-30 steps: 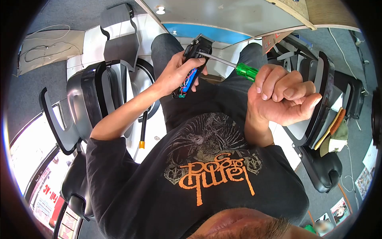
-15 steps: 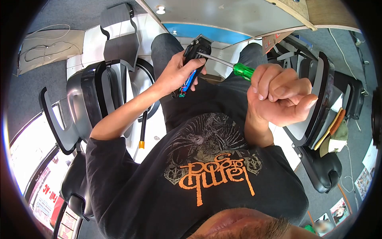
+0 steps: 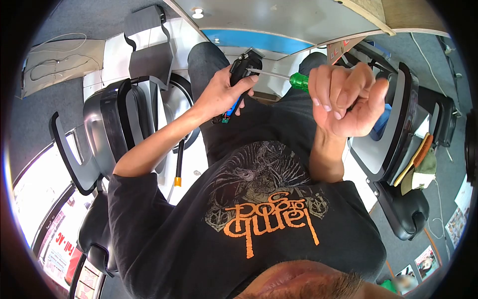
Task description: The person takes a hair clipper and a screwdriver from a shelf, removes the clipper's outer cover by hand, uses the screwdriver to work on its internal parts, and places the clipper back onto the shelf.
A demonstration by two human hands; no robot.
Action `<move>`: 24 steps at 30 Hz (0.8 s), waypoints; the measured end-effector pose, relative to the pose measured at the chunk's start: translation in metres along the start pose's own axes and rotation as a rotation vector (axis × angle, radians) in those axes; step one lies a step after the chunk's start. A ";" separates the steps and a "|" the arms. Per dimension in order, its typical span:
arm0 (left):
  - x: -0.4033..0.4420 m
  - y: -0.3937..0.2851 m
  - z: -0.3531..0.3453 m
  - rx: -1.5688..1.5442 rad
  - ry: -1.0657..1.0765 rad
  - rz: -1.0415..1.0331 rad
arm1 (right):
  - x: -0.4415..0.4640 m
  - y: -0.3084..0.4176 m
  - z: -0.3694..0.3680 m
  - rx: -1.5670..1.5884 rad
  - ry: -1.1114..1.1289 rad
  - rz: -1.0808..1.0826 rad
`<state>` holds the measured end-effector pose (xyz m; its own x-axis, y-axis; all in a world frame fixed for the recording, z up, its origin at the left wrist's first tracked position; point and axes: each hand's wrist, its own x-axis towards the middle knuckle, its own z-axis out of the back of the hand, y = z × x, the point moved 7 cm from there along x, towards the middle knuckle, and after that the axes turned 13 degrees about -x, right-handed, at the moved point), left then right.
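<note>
A black hair clipper (image 3: 243, 70) with its blue inner part and thin wires showing at the lower end is held in my left hand (image 3: 222, 93), fingers wrapped round it over my thigh. My right hand (image 3: 347, 97) grips the green handle of a screwdriver (image 3: 299, 81), the thumb raised off it. The screwdriver's metal shaft points left and its tip meets the clipper's upper body near my left thumb. The exact spot under the tip is too small to make out.
Black salon chairs stand at left (image 3: 107, 112) and right (image 3: 386, 144). A grey cabinet panel (image 3: 279, 20) crosses the top. A brown-bristled brush (image 3: 422, 151) and a cap (image 3: 423, 174) lie at right. Cardboard with cables (image 3: 62, 65) is at upper left.
My right hand has moved up and slightly left, its wrist turned, with the screwdriver now closer to level. The clipper has shifted slightly left and turned a little, hiding more of the blue part.
</note>
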<state>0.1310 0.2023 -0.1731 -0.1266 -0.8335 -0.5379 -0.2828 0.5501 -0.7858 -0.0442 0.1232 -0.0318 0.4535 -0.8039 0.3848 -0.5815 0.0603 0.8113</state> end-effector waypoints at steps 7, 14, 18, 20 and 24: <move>0.000 0.001 0.001 -0.013 0.003 0.013 | -0.007 -0.006 -0.007 -0.043 0.088 0.028; -0.001 -0.002 0.003 -0.033 -0.044 0.005 | 0.003 -0.006 -0.006 -0.332 -0.213 -0.165; -0.001 -0.002 0.001 0.026 -0.031 0.009 | 0.001 -0.003 -0.007 -0.142 -0.355 -0.168; -0.003 -0.002 -0.002 0.070 -0.018 0.000 | -0.004 0.002 -0.010 -0.081 -0.352 -0.106; -0.006 -0.001 -0.005 0.084 0.013 -0.020 | -0.016 0.001 -0.019 -0.026 -0.278 -0.001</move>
<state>0.1271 0.2062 -0.1673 -0.1341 -0.8446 -0.5184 -0.2049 0.5354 -0.8194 -0.0397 0.1474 -0.0286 0.2490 -0.9354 0.2509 -0.5621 0.0714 0.8240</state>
